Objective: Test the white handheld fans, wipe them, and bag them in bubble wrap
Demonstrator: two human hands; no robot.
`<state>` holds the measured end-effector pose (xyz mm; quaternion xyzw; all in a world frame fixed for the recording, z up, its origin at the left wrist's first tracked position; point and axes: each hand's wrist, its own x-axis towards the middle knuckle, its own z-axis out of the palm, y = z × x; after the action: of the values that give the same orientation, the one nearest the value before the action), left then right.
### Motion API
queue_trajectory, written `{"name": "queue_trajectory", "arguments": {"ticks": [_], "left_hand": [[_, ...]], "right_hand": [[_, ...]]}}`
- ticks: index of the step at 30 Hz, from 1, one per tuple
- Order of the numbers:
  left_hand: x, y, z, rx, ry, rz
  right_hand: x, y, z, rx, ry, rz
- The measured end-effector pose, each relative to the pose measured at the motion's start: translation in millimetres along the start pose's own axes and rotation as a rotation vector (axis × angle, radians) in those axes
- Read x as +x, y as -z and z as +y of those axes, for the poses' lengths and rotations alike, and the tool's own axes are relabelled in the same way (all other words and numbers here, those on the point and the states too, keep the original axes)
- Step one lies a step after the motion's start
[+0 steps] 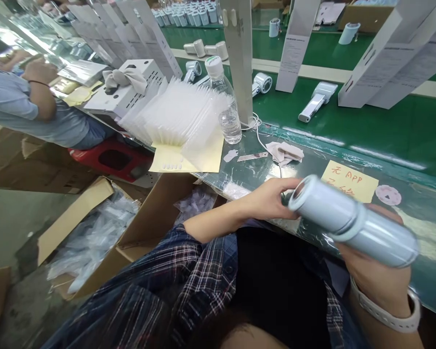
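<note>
A pale blue cylinder (352, 220) tilts above the worktop (312, 162), gripped by the right hand (376, 264), fingers wrapped beneath and behind; the left hand (271, 199) is at its open end, fingers parted, and whether they grip it I cannot tell from here. The cylinder partly hides a yellow note (366, 186); beyond lie a crumpled cloth (285, 152) and a blade (253, 156), near an upright bottle (229, 126)

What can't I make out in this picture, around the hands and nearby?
All in the head view:
Right hand: most fingers hidden behind the light blue device.
Left hand: fingertips hidden at the device's end.
Yellow note: lower writing covered by the device.
Upright white box: print too small to read.
Co-worker: cut off by the left edge.
</note>
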<state>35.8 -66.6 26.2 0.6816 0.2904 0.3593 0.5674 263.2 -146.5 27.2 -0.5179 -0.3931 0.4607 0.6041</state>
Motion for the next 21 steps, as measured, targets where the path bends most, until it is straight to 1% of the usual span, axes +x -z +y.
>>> {"name": "queue_trajectory", "arguments": {"ticks": [1,3,4,5,6,7,9,12,14,17,19,21], "left_hand": [[0.3,0.8,-2.3,0.117,-0.082,-0.001],[0.6,1.9,-7.3,0.362,-0.276,0.020],[0.6,2.2,-9.7,0.478,-0.372,0.044],[0.6,2.3,-11.7,0.575,-0.463,0.071],[0.6,2.3,-13.3,0.647,-0.543,0.093],[0.6,2.3,-14.2,0.697,-0.606,0.116],[1.0,2.4,-14.3,0.748,-0.689,0.158],[1.4,3.6,-11.6,0.768,-0.757,0.189],[0.6,4.8,-10.2,0.791,-0.779,0.178],[-1.0,4.4,-13.2,0.833,-0.756,0.141],[0.3,2.2,-19.7,0.844,-0.700,0.108],[5.0,1.0,-27.3,0.830,-0.644,0.051]], "right_hand": [[2.1,3.0,-0.7,-0.037,0.105,-0.092],[9.1,8.2,-1.1,-0.141,0.388,-0.305],[12.9,10.3,-0.7,-0.190,0.514,-0.387],[16.2,12.1,0.3,-0.228,0.604,-0.440],[18.8,13.5,1.7,-0.248,0.652,-0.465],[20.5,14.5,3.4,-0.252,0.679,-0.475],[21.3,15.6,6.8,-0.245,0.718,-0.483],[19.0,16.6,9.0,-0.242,0.733,-0.479],[16.8,17.2,8.7,-0.251,0.711,-0.482],[13.7,17.6,11.6,-0.239,0.674,-0.512],[13.7,18.5,17.5,-0.207,0.657,-0.516],[17.5,22.5,23.1,-0.260,0.636,-0.516]]}}
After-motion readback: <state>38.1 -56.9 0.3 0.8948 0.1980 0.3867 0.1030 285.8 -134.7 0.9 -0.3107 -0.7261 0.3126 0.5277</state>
